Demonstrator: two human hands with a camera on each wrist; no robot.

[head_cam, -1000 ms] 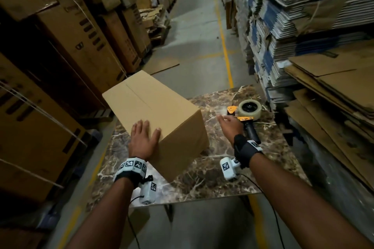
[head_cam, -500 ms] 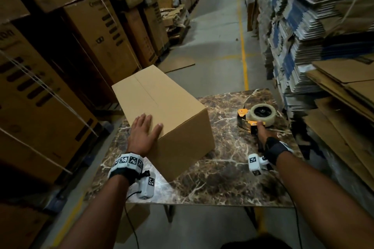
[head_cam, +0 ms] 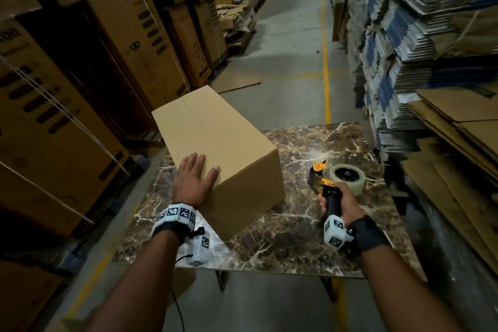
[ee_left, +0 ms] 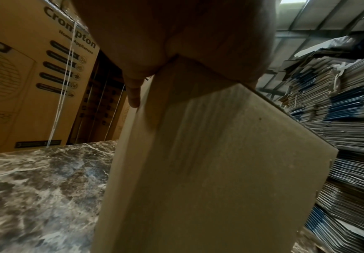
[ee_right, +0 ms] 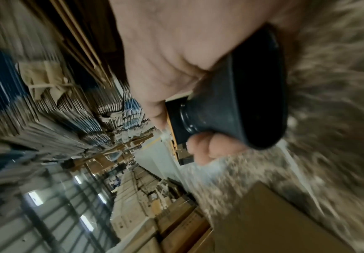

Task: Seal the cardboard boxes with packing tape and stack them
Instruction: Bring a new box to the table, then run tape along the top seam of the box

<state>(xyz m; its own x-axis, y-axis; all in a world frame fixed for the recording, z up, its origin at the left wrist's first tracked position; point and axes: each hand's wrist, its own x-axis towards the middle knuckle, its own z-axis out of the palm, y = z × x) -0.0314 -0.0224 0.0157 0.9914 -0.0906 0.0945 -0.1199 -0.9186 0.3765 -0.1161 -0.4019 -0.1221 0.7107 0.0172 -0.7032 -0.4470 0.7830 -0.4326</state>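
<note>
A plain brown cardboard box [head_cam: 223,148] stands on the marble table [head_cam: 301,245], its top flaps folded shut along a centre seam. My left hand [head_cam: 195,178] lies flat with straight fingers on the box's near left top corner; the left wrist view shows the box's side [ee_left: 215,171] under the palm. My right hand [head_cam: 336,203] grips the black handle of the orange tape dispenser [head_cam: 327,183], which carries a roll of clear tape [head_cam: 347,176] and lies on the table right of the box. The right wrist view shows fingers [ee_right: 209,150] curled round the handle [ee_right: 241,102].
Tall stacks of printed cartons [head_cam: 67,89] line the left. Piles of flattened cardboard [head_cam: 420,43] fill the right, reaching close to the table's right edge. A concrete aisle with a yellow line [head_cam: 326,67] runs ahead beyond the table.
My right hand has gone from reaching toward the dispenser to gripping its handle. The left hand has stayed on the box corner.
</note>
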